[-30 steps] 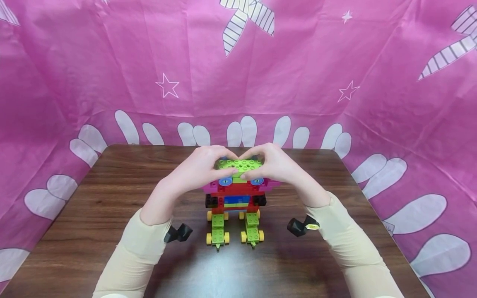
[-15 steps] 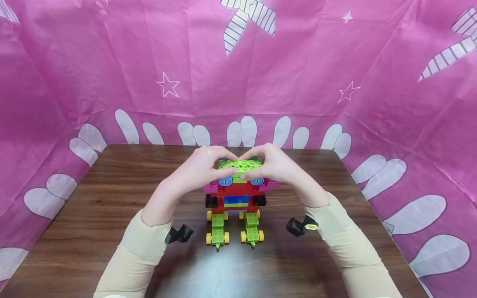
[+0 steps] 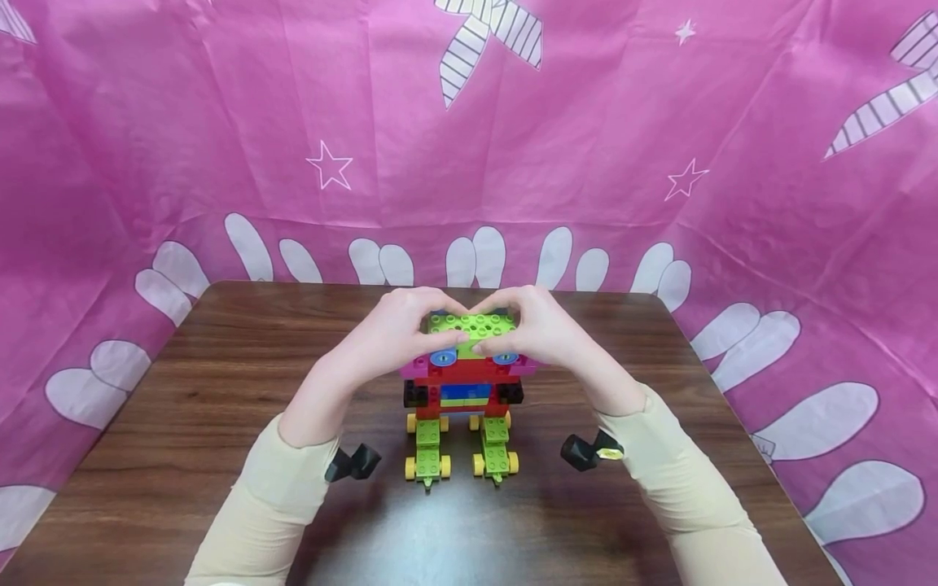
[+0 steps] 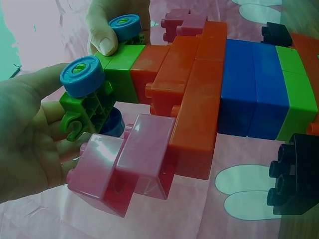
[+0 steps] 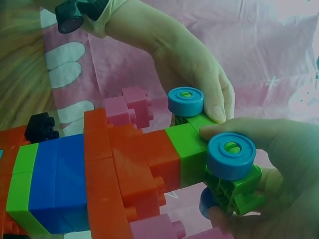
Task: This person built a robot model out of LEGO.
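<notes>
A figure built of large plastic building blocks (image 3: 464,373) stands upright at the middle of the table, on two lime-green wheeled feet (image 3: 428,448) with yellow wheels. A studded lime-green wheeled piece (image 3: 479,324) with blue wheels (image 5: 231,155) forms its top. My left hand (image 3: 398,332) grips the left end of that top, thumb in front and fingers behind. From the other side my right hand (image 3: 541,332) grips it the same way. Both thumbs nearly meet at the front. Pink blocks (image 4: 144,152) stick out as arms below the hands; behind the top, several fingers are partly hidden.
The brown wooden table (image 3: 242,366) carries the figure. Pink printed cloth (image 3: 572,130) hangs behind it and at both sides. Small black wrist cameras (image 3: 355,462) hang under both cream sleeves (image 3: 286,480), left and right of the figure's feet.
Both hands keep their hold on the top, and the figure stays where it stands. The right wrist has shifted very slightly down and left.
</notes>
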Demonstrator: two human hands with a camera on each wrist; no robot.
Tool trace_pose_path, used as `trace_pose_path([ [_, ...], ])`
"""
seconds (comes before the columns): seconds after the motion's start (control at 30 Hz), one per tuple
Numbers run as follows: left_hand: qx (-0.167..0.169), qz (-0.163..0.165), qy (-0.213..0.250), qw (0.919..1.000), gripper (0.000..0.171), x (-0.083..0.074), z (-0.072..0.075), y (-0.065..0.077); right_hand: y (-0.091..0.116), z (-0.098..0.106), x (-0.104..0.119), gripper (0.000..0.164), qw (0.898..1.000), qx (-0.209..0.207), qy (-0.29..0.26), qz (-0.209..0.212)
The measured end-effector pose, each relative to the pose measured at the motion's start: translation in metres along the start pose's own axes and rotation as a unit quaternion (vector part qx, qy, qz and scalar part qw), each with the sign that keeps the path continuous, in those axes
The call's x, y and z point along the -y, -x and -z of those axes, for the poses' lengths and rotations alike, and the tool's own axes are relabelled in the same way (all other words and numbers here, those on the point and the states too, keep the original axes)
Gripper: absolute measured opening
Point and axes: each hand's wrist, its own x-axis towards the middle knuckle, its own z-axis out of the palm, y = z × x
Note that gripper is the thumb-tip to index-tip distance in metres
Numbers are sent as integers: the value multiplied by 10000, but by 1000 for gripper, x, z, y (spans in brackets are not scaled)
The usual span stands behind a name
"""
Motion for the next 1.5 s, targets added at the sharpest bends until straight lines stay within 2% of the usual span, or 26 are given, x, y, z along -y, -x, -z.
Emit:
trace_pose_path([
  [0.77,-74,-15,212,9997,33,3,-1,4,-2,-4,-5,39,9995,27,-136,279],
  [1.2,-19,-5,-144,9999,35,2,-1,2,-2,-3,-4,39,9996,50,107,265],
  [1.5,-47,-183,-265,9995,38,2,0,3,0,-3,-6,43,9977,10,285,613],
])
